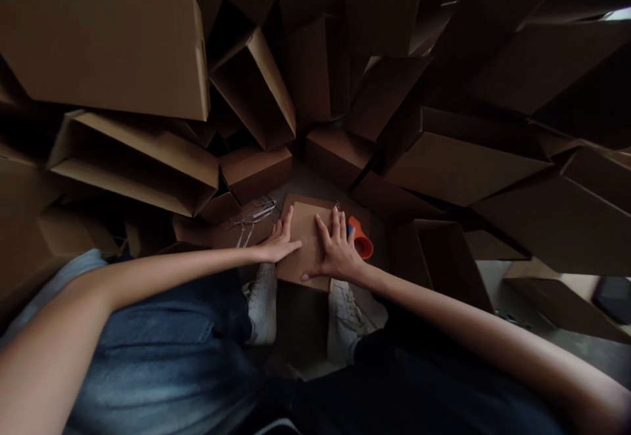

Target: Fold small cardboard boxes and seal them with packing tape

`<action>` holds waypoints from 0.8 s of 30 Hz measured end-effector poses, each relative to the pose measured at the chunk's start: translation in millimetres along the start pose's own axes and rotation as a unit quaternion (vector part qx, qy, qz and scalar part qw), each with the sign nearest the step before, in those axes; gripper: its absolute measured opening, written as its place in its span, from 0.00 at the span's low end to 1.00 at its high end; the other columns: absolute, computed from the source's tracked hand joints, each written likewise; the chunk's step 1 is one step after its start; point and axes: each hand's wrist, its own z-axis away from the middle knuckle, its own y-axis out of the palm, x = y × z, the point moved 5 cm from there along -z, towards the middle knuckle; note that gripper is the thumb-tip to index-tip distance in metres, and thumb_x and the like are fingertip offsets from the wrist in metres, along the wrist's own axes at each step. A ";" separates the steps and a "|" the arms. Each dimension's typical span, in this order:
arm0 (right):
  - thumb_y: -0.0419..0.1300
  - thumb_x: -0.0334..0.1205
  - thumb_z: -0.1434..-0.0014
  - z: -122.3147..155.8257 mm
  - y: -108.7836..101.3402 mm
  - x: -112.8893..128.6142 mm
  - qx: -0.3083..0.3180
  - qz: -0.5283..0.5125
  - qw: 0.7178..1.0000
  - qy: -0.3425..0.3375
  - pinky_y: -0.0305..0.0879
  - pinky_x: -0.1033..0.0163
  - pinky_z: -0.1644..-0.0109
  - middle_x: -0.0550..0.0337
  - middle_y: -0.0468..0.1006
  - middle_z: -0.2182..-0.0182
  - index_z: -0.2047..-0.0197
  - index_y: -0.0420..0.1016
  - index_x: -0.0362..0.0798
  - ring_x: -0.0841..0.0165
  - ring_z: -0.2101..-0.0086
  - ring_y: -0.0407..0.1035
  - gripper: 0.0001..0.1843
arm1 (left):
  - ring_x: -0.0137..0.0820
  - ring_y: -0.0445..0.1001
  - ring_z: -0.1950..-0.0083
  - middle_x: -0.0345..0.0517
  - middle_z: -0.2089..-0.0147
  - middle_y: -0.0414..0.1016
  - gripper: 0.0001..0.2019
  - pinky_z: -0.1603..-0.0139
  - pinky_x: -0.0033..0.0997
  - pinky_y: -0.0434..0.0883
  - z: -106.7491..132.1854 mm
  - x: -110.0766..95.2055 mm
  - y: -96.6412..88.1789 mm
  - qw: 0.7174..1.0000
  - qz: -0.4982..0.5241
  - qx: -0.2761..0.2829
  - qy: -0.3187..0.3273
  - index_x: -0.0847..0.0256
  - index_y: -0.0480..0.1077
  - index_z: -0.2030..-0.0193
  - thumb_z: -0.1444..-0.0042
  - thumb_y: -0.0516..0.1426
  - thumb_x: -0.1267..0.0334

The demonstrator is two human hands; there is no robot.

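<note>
A small brown cardboard box (pixel 306 228) sits on the floor, closed, its flat top facing up and turned slightly askew. A faint strip of clear tape seems to run across the top. The left hand (pixel 279 244) lies flat on its left edge and the right hand (pixel 338 255) on its right half, fingers spread.

Dim, warm light; deep shadows between stacks; strong fisheye warping at edges; slight softness throughout.
</note>
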 end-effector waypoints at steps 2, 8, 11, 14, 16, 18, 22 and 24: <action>0.63 0.78 0.66 0.0 0.0 -0.1 0.007 0.007 1.000 0.004 0.38 0.21 0.39 0.28 0.22 0.30 0.26 0.33 0.43 0.32 0.32 0.21 0.78 | 0.56 0.32 0.24 0.62 0.24 0.35 0.49 0.30 0.65 0.41 -0.1 0.9 -0.3 1.000 -0.002 -0.001 0.002 0.58 0.25 0.25 0.44 0.56 0.59; 0.63 0.78 0.67 0.0 0.4 -1.3 -0.008 -0.005 1.000 -0.006 0.38 0.21 0.39 0.29 0.21 0.29 0.26 0.32 0.44 0.32 0.32 0.20 0.78 | 0.56 0.29 0.24 0.58 0.23 0.31 0.50 0.29 0.64 0.37 0.7 -0.8 -0.4 1.000 0.001 0.007 0.016 0.56 0.24 0.26 0.43 0.57 0.57; 0.63 0.79 0.67 -0.1 -0.3 -1.5 -0.004 -0.013 1.000 -0.003 0.37 0.21 0.39 0.28 0.21 0.30 0.26 0.33 0.43 0.33 0.32 0.20 0.79 | 0.57 0.30 0.24 0.59 0.23 0.31 0.51 0.29 0.64 0.37 1.3 -1.6 -0.8 1.000 0.004 0.005 -0.003 0.56 0.24 0.25 0.44 0.57 0.58; 0.64 0.78 0.67 0.2 -1.3 -0.7 0.005 -0.005 1.000 0.004 0.37 0.22 0.38 0.27 0.22 0.30 0.26 0.34 0.43 0.33 0.32 0.20 0.79 | 0.57 0.33 0.24 0.60 0.24 0.34 0.50 0.30 0.65 0.39 1.5 -2.3 -1.4 1.000 0.008 -0.002 -0.009 0.56 0.26 0.25 0.44 0.58 0.58; 0.64 0.77 0.67 0.9 -1.1 0.3 0.004 0.003 1.000 0.007 0.38 0.22 0.38 0.28 0.22 0.29 0.26 0.34 0.43 0.33 0.32 0.21 0.78 | 0.58 0.34 0.24 0.60 0.24 0.36 0.50 0.30 0.66 0.40 1.7 -2.1 -1.2 1.000 0.012 -0.006 -0.006 0.55 0.27 0.25 0.44 0.58 0.58; 0.64 0.77 0.67 2.0 0.8 0.9 0.000 0.014 1.000 0.009 0.39 0.23 0.38 0.30 0.22 0.29 0.26 0.33 0.43 0.33 0.32 0.21 0.79 | 0.58 0.33 0.24 0.60 0.24 0.35 0.50 0.30 0.65 0.40 2.8 -1.4 -0.5 1.000 0.013 -0.009 -0.004 0.55 0.26 0.25 0.44 0.58 0.58; 0.65 0.76 0.67 4.2 5.3 2.1 -0.020 0.027 0.999 0.001 0.40 0.23 0.38 0.31 0.20 0.29 0.26 0.31 0.44 0.32 0.32 0.21 0.79 | 0.58 0.31 0.25 0.59 0.24 0.35 0.54 0.30 0.65 0.42 7.9 -1.4 3.3 1.000 0.026 -0.015 -0.007 0.53 0.25 0.26 0.47 0.61 0.55; 0.64 0.77 0.66 4.8 5.7 2.8 -0.024 0.022 0.999 -0.003 0.39 0.22 0.39 0.31 0.21 0.29 0.26 0.31 0.44 0.31 0.32 0.21 0.78 | 0.57 0.32 0.25 0.59 0.25 0.37 0.55 0.30 0.63 0.43 10.6 -2.6 5.1 0.999 0.034 -0.024 -0.007 0.53 0.26 0.26 0.48 0.62 0.55</action>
